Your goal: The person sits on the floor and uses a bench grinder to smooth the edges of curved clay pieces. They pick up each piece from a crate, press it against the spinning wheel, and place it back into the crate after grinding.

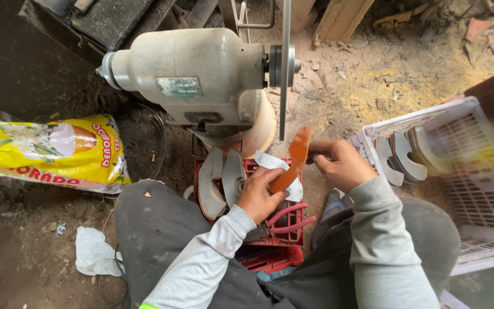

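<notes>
**Head view: both hands holding an orange curved piece at a grinder wheel**

Head view, looking down over the person's lap to the dirt floor [24, 252]. The left hand [260, 194] and the right hand [338, 163] together hold a flat, curved orange piece [297, 157], tilted upright. The left-hand fingers are closed round its lower end; the right-hand fingers pinch its upper part from the side. The piece's top edge sits just beside the thin grey grinding disc [285, 68], seen edge-on; contact cannot be told. The disc is mounted on the shaft of a pale grey bench grinder motor [192, 74], which stands on the floor ahead of the knees.

Below the hands lies a red slotted plastic crate [293, 220] holding several grey curved metal pieces [219, 180], a crumpled white cloth [273, 163] and red-handled pliers [287, 220]. To the right, a white slotted plastic crate [475, 171] holds more grey and yellowish curved pieces [398, 157]. At left, a yellow printed plastic sack [47, 151] lies on the floor, with a crumpled white rag [94, 252] near the left knee. Sawdust [395, 80] covers the ground beyond the disc.
</notes>
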